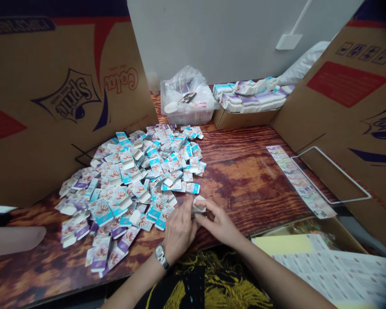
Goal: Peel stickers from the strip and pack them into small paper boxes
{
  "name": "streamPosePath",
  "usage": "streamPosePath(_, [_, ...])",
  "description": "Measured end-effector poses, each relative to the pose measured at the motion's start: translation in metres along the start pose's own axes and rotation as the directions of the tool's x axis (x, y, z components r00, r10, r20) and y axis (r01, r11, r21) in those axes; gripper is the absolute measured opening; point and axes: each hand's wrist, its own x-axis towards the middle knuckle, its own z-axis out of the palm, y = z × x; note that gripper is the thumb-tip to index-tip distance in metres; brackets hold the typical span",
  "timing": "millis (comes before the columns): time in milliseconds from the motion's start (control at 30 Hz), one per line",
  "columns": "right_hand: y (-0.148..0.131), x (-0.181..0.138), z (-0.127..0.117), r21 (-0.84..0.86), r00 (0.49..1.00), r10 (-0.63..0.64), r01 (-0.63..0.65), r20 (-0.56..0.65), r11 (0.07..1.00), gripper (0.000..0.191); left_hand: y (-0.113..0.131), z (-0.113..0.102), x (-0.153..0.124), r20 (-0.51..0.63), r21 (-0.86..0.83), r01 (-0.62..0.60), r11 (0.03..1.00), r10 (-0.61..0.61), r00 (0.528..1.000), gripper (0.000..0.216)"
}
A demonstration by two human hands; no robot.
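Observation:
A large pile of small flat cardboard packets [131, 180], printed in blue, purple and white, covers the left half of the wooden table [244, 171]. At the table's front edge both hands meet on one small white packet [199, 204]. My left hand [178, 229], with a wristwatch, grips it from the left. My right hand [217, 221] pinches it from the right.
Big cardboard boxes [61, 98] wall the table on the left and on the right [350, 107]. At the back stand a plastic bag in a tub [186, 98] and a box of stacked packets [247, 98]. A printed sticker strip [300, 182] lies at right; sheets [324, 262] lie at front right.

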Motion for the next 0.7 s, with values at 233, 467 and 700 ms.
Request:
streamPosePath(233, [-0.006, -0.002, -0.008, -0.28, 0.972, -0.227, 0.203, -0.058, 0.938, 0.017, 0.001, -0.003, 0.001, 0.002, -0.284, 0.128, 0.95, -0.133, 0.991, 0.045])
streamPosePath(467, [-0.012, 0.005, -0.004, 0.148, 0.997, 0.047, -0.039, -0.053, 0.988, 0.022, -0.002, -0.008, 0.004, 0.079, -0.212, 0.079, 0.974, -0.063, 0.995, 0.037])
streamPosePath(700, [-0.015, 0.018, -0.006, 0.134, 0.993, 0.117, -0.112, -0.025, 0.985, 0.017, -0.004, -0.002, -0.001, 0.009, -0.089, 0.018, 0.996, -0.017, 1.0, 0.049])
